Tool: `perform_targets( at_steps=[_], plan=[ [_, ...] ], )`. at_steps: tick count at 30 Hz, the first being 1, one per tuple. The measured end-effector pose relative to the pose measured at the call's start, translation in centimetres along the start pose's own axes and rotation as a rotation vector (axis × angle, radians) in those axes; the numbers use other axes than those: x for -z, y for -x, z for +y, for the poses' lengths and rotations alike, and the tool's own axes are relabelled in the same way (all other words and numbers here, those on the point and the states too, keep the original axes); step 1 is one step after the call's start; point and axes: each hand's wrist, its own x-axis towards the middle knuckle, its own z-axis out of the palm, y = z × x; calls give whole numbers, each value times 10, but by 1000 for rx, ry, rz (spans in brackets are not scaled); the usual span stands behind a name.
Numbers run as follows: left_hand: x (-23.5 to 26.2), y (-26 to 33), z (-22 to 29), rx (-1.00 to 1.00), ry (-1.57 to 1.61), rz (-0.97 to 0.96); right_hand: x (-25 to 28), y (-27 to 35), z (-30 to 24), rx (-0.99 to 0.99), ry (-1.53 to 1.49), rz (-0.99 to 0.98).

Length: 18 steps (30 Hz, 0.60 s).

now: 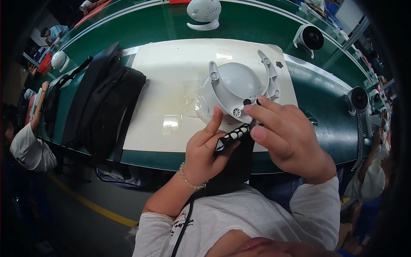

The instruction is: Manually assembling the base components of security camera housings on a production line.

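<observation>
My left hand [204, 150] grips a black strip [232, 138] dotted with white ovals, its thumb pointing up. My right hand [291, 139] is curled above the strip's far end, the thumb close to that end. Small black round pads [247, 102] show at the tips of its fingers, right by a foot of a white plastic housing [239, 81]. Whether each pad is on a finger or on the housing is hard to make out. The housing lies with its rounded bowl and legs facing up, on clear plastic wrap [201, 105].
Beneath the housing is a cream board [154, 107] on a green bench. A black backpack [112, 103] lies at left. White rounded units [204, 13] and a black-faced one [310, 37] stand on the green conveyor beyond. Other people work at both sides.
</observation>
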Motion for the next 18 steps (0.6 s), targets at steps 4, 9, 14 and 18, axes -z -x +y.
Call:
perform_targets(
  at_steps=[4,9,14,18],
  plan=[
    [-2,2,0,61,59,-19,-8,12,7,-300,-369,259],
    [-2,3,-1,60,47,-20,-4,19,12,-438,-520,365],
    [-1,1,1,83,61,-32,-11,20,7,-740,-1008,279],
    [-1,1,1,73,34,-29,-13,19,4,-769,-980,241]
  ],
)
